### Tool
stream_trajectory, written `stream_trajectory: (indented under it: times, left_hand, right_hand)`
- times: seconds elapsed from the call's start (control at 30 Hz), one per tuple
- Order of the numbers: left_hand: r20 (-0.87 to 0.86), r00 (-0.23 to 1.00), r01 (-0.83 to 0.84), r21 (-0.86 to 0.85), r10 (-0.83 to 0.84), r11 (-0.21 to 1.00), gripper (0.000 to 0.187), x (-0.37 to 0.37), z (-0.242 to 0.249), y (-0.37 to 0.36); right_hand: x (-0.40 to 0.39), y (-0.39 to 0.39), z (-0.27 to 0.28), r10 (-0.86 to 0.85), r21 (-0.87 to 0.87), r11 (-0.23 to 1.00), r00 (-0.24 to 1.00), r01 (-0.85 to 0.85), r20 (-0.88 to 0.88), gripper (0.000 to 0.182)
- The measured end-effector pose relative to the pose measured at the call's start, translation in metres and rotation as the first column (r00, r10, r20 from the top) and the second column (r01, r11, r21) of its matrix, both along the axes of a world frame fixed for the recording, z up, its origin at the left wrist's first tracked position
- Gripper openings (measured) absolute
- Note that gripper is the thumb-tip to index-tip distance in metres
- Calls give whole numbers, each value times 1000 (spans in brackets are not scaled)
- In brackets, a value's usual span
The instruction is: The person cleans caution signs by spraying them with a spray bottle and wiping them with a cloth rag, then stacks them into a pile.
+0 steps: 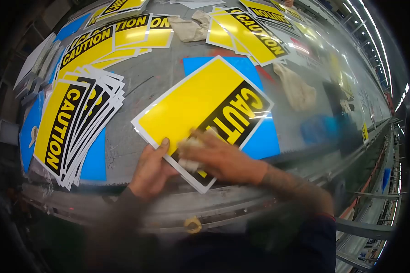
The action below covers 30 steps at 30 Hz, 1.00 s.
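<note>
A yellow and black caution sign (187,98) with a white border lies at an angle in front of me, on top of a blue sheet (265,142). My left hand (151,170) grips its near left edge, thumb on the face and fingers underneath. Over the black lettering band, my right hand (225,159) presses a whitish cloth (189,164) against the sign. That hand is smeared by motion, and the cloth is partly hidden under its fingers. Left of my hands, a fanned stack of caution signs (54,118) rests on another blue sheet (94,157).
More caution signs (89,48) lie at the back left, and others (248,34) at the back right. Crumpled cloths (187,29) sit between them; another cloth (296,86) is at the right. The table's metal front edge (241,210) carries a yellow tape roll (192,224).
</note>
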<state>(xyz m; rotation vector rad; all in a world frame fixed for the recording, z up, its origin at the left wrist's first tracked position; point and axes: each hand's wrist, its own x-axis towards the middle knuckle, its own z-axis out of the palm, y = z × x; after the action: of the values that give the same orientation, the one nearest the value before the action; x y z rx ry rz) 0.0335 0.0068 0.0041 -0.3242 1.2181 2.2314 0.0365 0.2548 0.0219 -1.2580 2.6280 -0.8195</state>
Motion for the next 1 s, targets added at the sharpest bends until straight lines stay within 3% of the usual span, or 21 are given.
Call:
stream_trajectory:
  times: [0.03,0.07,0.1,0.13,0.23,0.3,0.37,0.47,0.57,0.63,0.7,0.8,0.83,0.87,0.9,1.0]
  left_hand:
    - [16,1000,10,16,-10,1000,47,-2,4,0]
    - [27,999,21,26,-21,999,48,-2,3,0]
    - [24,999,36,-5,-36,999,48,-2,9,1]
    - [26,999,24,-21,-23,999,47,-1,11,4]
    - [28,1000,-8,-34,9,999,47,-2,11,7]
    - [22,1000,-5,-21,5,1000,47,0,4,6]
    - [5,1000,7,3,-7,1000,48,2,-3,1]
    - [-75,992,105,42,-101,994,49,6,8,2]
    - [-89,992,87,32,-84,996,52,5,7,2]
    - [-66,995,77,12,-76,997,52,2,7,0]
    - [-62,998,29,-5,-29,1000,51,5,10,8]
    - [-78,997,-12,-15,11,1000,51,5,7,10]
    - [-86,996,-13,-11,12,1000,51,7,3,11]
    - [-98,995,-2,-20,0,1000,50,8,1,11]
    - [-89,996,-25,-59,20,998,49,11,2,11]
    - [-79,997,-15,-115,6,993,48,11,9,13]
  right_hand:
    - [-15,19,-9,-120,42,992,991,122,-63,54]
    - [-29,38,-9,-357,-7,934,933,358,36,53]
    - [-45,69,-20,-454,38,882,867,470,-205,53]
    - [-57,85,-18,-507,45,848,835,527,-214,53]
    - [-33,52,-26,-339,168,904,899,392,-276,54]
    - [10,-8,-30,-185,25,982,979,188,-87,56]
    - [29,-30,-15,-60,-45,997,996,57,-61,58]
    - [20,-15,-20,-18,-100,995,1000,20,19,55]
    - [-10,23,-19,-142,101,983,984,153,-106,51]
    - [-42,74,-1,-484,72,872,875,483,-4,58]
    - [-73,132,-16,-553,-11,833,833,553,-12,62]
    - [-30,90,-37,-286,145,932,918,333,-274,62]
    - [0,53,-17,-210,63,973,966,222,-152,62]
    - [25,21,-5,-128,218,966,989,141,-74,63]
    - [41,13,-6,-20,-82,996,999,18,-29,66]
    - [15,49,-4,-46,90,993,964,72,-261,62]
